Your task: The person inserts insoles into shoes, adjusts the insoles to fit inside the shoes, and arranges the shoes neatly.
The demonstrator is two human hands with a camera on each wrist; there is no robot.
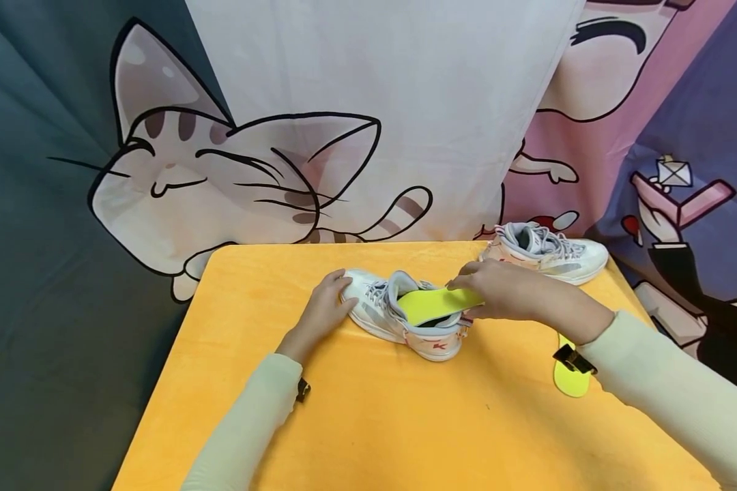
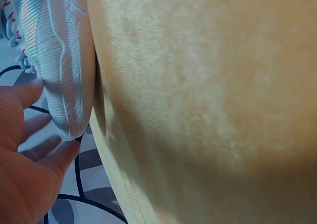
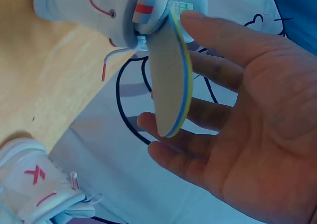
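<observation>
A white sneaker (image 1: 372, 317) rests on the yellow-covered table with its toe to the left. My left hand (image 1: 325, 303) holds it by the toe, thumb on one side and fingers round the tip; the left wrist view shows that toe (image 2: 64, 85) up close. A yellow-green insole (image 1: 426, 305) lies partly inside the shoe opening, its other end sticking out to the right. That outer end is between the thumb and fingers of my right hand (image 1: 497, 290). In the right wrist view the insole (image 3: 168, 80) shows a pale underside and a blue-and-yellow edge. Its front part is hidden in the shoe.
Another white sneaker (image 1: 574, 259) stands at the table's back right corner. A second yellow-green insole (image 1: 571, 378) lies on the table (image 1: 417, 423) under my right wrist, partly covered by it. Behind the table hangs a printed cloth (image 1: 368, 61) with a cartoon cat.
</observation>
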